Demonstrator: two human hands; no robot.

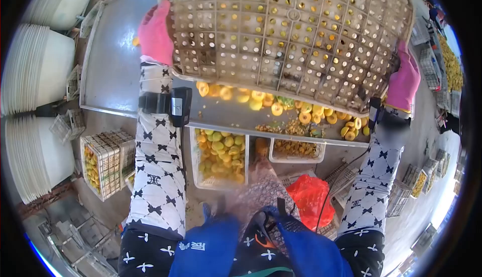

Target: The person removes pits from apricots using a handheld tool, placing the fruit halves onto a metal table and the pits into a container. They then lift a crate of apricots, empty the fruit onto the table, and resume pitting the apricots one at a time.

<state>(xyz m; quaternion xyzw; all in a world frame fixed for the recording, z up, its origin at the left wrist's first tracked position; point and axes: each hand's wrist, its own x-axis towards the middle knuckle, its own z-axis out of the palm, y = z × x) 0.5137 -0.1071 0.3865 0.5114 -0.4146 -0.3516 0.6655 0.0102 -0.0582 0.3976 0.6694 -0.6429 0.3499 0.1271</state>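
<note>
A large dirty plastic crate [296, 36] with a perforated bottom is raised over a metal table, its underside facing me. Yellow shows through its holes. My left hand [156, 33], in a pink glove, grips the crate's left side, thumb up. At the right side, my right hand [404, 78], also pink-gloved, is closed on the lower corner; some of its fingers are hidden. Below the crate's near edge lie yellow fruits [256, 98], several with a round hole through the middle. Small brown-yellow scraps [288, 127] are heaped by the table's near edge.
The metal table [113, 56] has a raised rim. Beneath it stand a crate of green-yellow fruit [195, 171] and a white bin of scraps [297, 159]. A red plastic bag [309, 199] is near my legs. Left are a fruit-filled crate [120, 151] and stacked white trays [25, 71].
</note>
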